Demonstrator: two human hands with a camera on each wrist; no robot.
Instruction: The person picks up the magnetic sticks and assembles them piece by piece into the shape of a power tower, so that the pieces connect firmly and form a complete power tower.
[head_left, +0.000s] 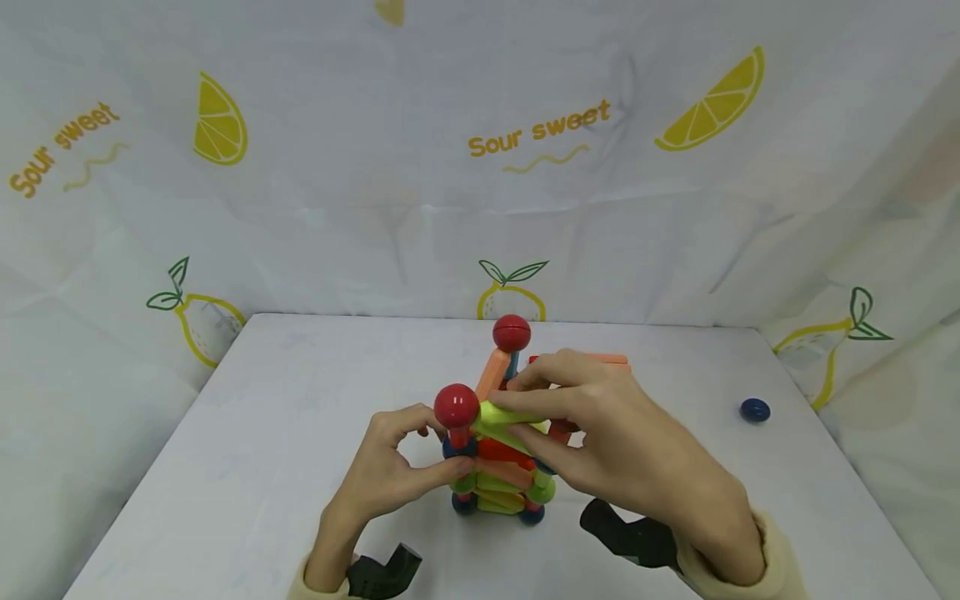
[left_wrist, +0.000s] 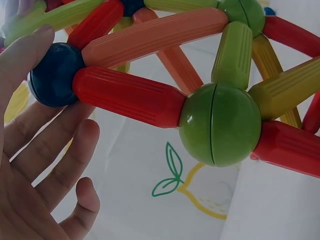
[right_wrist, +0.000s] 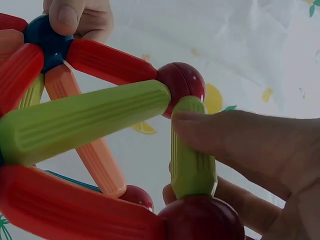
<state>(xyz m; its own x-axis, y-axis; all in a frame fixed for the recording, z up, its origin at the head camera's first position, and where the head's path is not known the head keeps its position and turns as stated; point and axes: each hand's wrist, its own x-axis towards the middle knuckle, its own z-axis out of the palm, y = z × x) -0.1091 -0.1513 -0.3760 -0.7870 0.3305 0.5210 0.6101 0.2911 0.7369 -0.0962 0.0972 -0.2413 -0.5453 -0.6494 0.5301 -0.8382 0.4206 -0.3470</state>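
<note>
A tower of magnetic sticks and balls [head_left: 501, 477] stands on the table between both hands. My left hand [head_left: 390, 467] pinches a dark blue ball [left_wrist: 57, 75] of it, thumb on the near side and other fingers behind. From that ball a red stick [left_wrist: 131, 97] runs to a green ball [left_wrist: 220, 125]. My right hand [head_left: 607, 425] pinches a short light green stick [right_wrist: 192, 150] between thumb and fingers. One end of this stick is at a red ball [right_wrist: 181, 85], the other at a darker red ball [right_wrist: 202, 220]. A longer light green stick [right_wrist: 90, 117] also reaches the first red ball.
A single dark blue ball [head_left: 753, 410] lies apart on the right side of the white table [head_left: 247, 467]. Another red ball [head_left: 512, 332] tops the rear of the tower. Behind the table hangs a white cloth [head_left: 360, 208] printed with lemons.
</note>
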